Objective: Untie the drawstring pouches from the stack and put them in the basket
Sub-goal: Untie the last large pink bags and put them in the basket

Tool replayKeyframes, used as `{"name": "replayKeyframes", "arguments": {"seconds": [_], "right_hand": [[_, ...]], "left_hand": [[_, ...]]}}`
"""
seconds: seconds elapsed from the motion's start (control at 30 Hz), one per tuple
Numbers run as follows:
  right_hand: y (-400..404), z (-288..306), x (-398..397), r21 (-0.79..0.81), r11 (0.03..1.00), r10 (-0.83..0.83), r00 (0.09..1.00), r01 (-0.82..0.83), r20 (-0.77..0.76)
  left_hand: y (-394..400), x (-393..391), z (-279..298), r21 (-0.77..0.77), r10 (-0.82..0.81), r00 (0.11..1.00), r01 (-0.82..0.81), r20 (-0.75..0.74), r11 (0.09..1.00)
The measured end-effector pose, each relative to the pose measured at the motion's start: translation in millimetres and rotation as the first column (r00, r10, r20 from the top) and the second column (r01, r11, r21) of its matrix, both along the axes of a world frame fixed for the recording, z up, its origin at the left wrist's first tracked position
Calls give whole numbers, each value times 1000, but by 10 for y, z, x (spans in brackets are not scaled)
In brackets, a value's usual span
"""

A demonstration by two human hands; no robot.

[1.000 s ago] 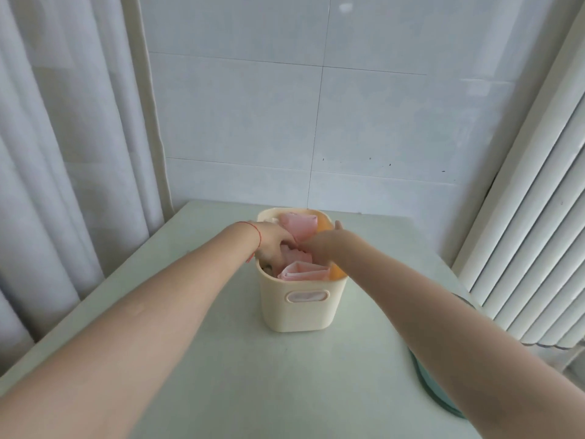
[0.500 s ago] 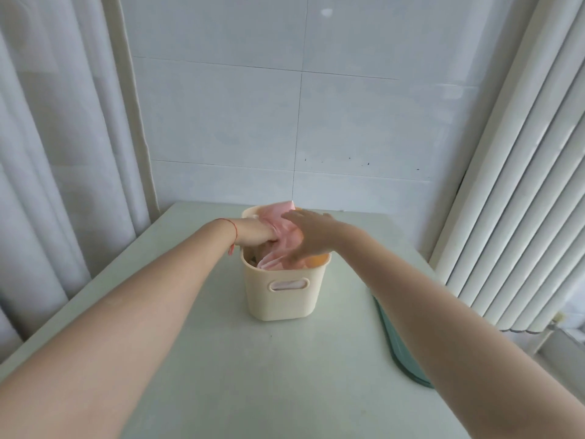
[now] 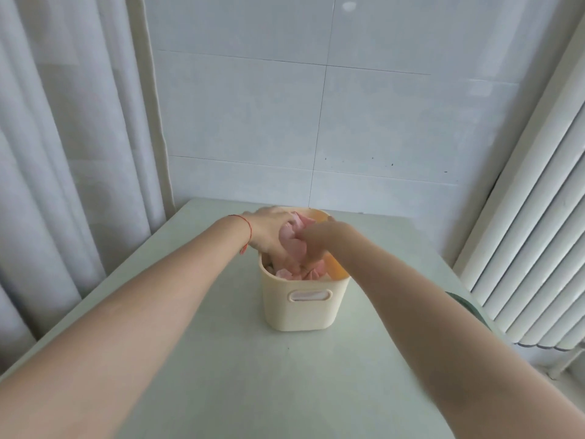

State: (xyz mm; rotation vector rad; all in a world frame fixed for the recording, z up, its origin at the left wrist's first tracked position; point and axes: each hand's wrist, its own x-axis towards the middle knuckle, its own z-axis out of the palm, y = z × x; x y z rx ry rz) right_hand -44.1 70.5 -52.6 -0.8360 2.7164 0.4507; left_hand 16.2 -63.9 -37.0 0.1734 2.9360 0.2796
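My left grip [image 3: 269, 236] and right grip [image 3: 311, 245] are both clamped on the soft pink fabric drawstring pouch [image 3: 292, 240], fingers curled round it directly over the mouth of the cream plastic basket with a slot handle [image 3: 304, 302]. Holding it there means it should drop inside once let go (more pink pouches already lie below the rim). The basket stands mid-way along the pale green counter [image 3: 221, 359], well clear of every edge, with bare surface on all sides. The white pleated curtain [image 3: 63, 153] hangs apart from both forearms.
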Motion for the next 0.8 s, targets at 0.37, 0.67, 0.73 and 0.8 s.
{"name": "replayKeyframes", "arguments": {"seconds": [0.37, 0.67, 0.73, 0.8], "right_hand": [[-43, -63, 132, -89, 993, 69, 996, -73, -49], [863, 329, 443, -861, 508, -284, 941, -16, -185], [1204, 256, 534, -814, 569, -476, 854, 117, -210], [1529, 80, 683, -585, 738, -507, 848, 335, -153]], "left_hand": [[247, -57, -29, -490, 155, 981, -78, 117, 868], [447, 404, 149, 266, 143, 970, -87, -198, 960], [660, 532, 86, 446, 242, 911, -73, -335, 892], [895, 648, 36, 495, 269, 855, -17, -443, 869]]}}
